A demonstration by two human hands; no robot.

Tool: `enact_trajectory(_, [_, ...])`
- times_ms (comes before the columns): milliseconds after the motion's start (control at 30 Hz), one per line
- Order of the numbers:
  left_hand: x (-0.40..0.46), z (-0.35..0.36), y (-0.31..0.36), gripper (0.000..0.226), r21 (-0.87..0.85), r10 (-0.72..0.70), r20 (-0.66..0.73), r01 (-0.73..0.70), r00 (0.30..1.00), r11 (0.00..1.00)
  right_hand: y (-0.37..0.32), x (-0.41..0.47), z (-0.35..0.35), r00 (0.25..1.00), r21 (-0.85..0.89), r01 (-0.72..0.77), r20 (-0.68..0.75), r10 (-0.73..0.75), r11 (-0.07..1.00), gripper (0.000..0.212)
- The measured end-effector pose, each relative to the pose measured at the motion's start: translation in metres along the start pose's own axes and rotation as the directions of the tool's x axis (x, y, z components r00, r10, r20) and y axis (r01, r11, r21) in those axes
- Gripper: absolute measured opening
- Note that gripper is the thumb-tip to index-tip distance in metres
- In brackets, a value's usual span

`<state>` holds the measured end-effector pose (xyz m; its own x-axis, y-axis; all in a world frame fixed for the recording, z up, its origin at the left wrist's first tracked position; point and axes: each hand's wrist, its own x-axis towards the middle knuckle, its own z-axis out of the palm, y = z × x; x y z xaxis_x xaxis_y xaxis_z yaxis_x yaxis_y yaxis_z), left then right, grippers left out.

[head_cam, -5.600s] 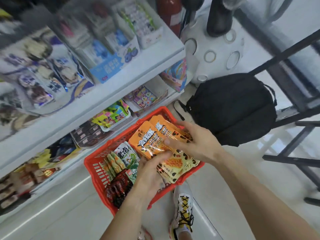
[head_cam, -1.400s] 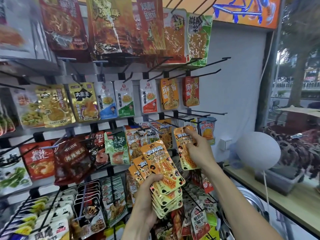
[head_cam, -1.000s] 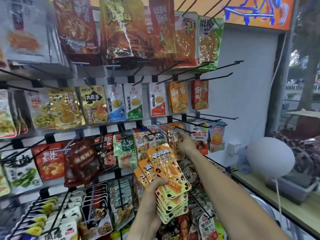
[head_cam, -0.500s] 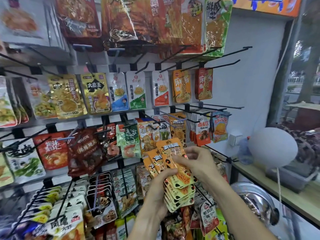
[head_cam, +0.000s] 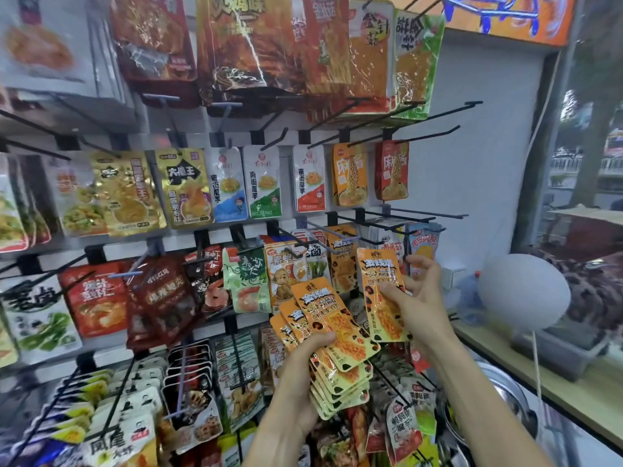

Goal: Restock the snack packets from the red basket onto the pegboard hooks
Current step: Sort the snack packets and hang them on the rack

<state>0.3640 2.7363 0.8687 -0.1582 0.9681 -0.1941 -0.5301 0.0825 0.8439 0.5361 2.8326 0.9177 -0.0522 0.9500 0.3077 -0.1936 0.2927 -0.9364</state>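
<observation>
Left hand (head_cam: 305, 382): grips fanned stack of orange packets (head_cam: 332, 335).
Right hand (head_cam: 416, 298): pinches single orange packet (head_cam: 382, 294), seemingly just off the pegboard hooks (head_cam: 340, 242).

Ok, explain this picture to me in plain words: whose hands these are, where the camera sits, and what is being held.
There is no machine here. A person wears a camera on the head, so you look forward and down at their own two bare hands in front of a shop pegboard hung with snack packets on black hooks. The left hand grips a fanned stack of orange packets. The right hand pinches a single orange packet of the same kind, held upright just below a hook carrying matching packets. The red basket is out of view.
</observation>
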Motion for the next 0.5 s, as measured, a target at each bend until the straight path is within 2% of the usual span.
enact_trajectory(100, [0.004, -0.001, -0.002, 0.073, 0.02, 0.017, 0.002, -0.017, 1.0, 1.0, -0.007, 0.009, 0.001, 0.997, -0.066, 0.07, -0.021, -0.072, 0.995, 0.051])
enact_trajectory(233, [0.009, -0.003, -0.004, 0.062, 0.008, 0.008, 0.011, -0.008, 1.0, 1.0, -0.006, 0.02, -0.001, 0.995, -0.174, 0.091, -0.029, -0.097, 0.981, 0.048])
enact_trajectory(400, [0.003, 0.002, 0.0, 0.047, 0.019, -0.007, 0.037, 0.007, 0.999, 1.0, -0.006, 0.029, -0.003, 0.996, -0.223, 0.09, 0.013, -0.09, 0.971, 0.05])
enact_trajectory(500, [0.001, 0.003, 0.002, 0.053, 0.02, -0.008, 0.042, 0.007, 0.999, 1.0, -0.01, 0.03, -0.004, 0.995, -0.255, 0.102, 0.022, -0.099, 0.962, 0.052])
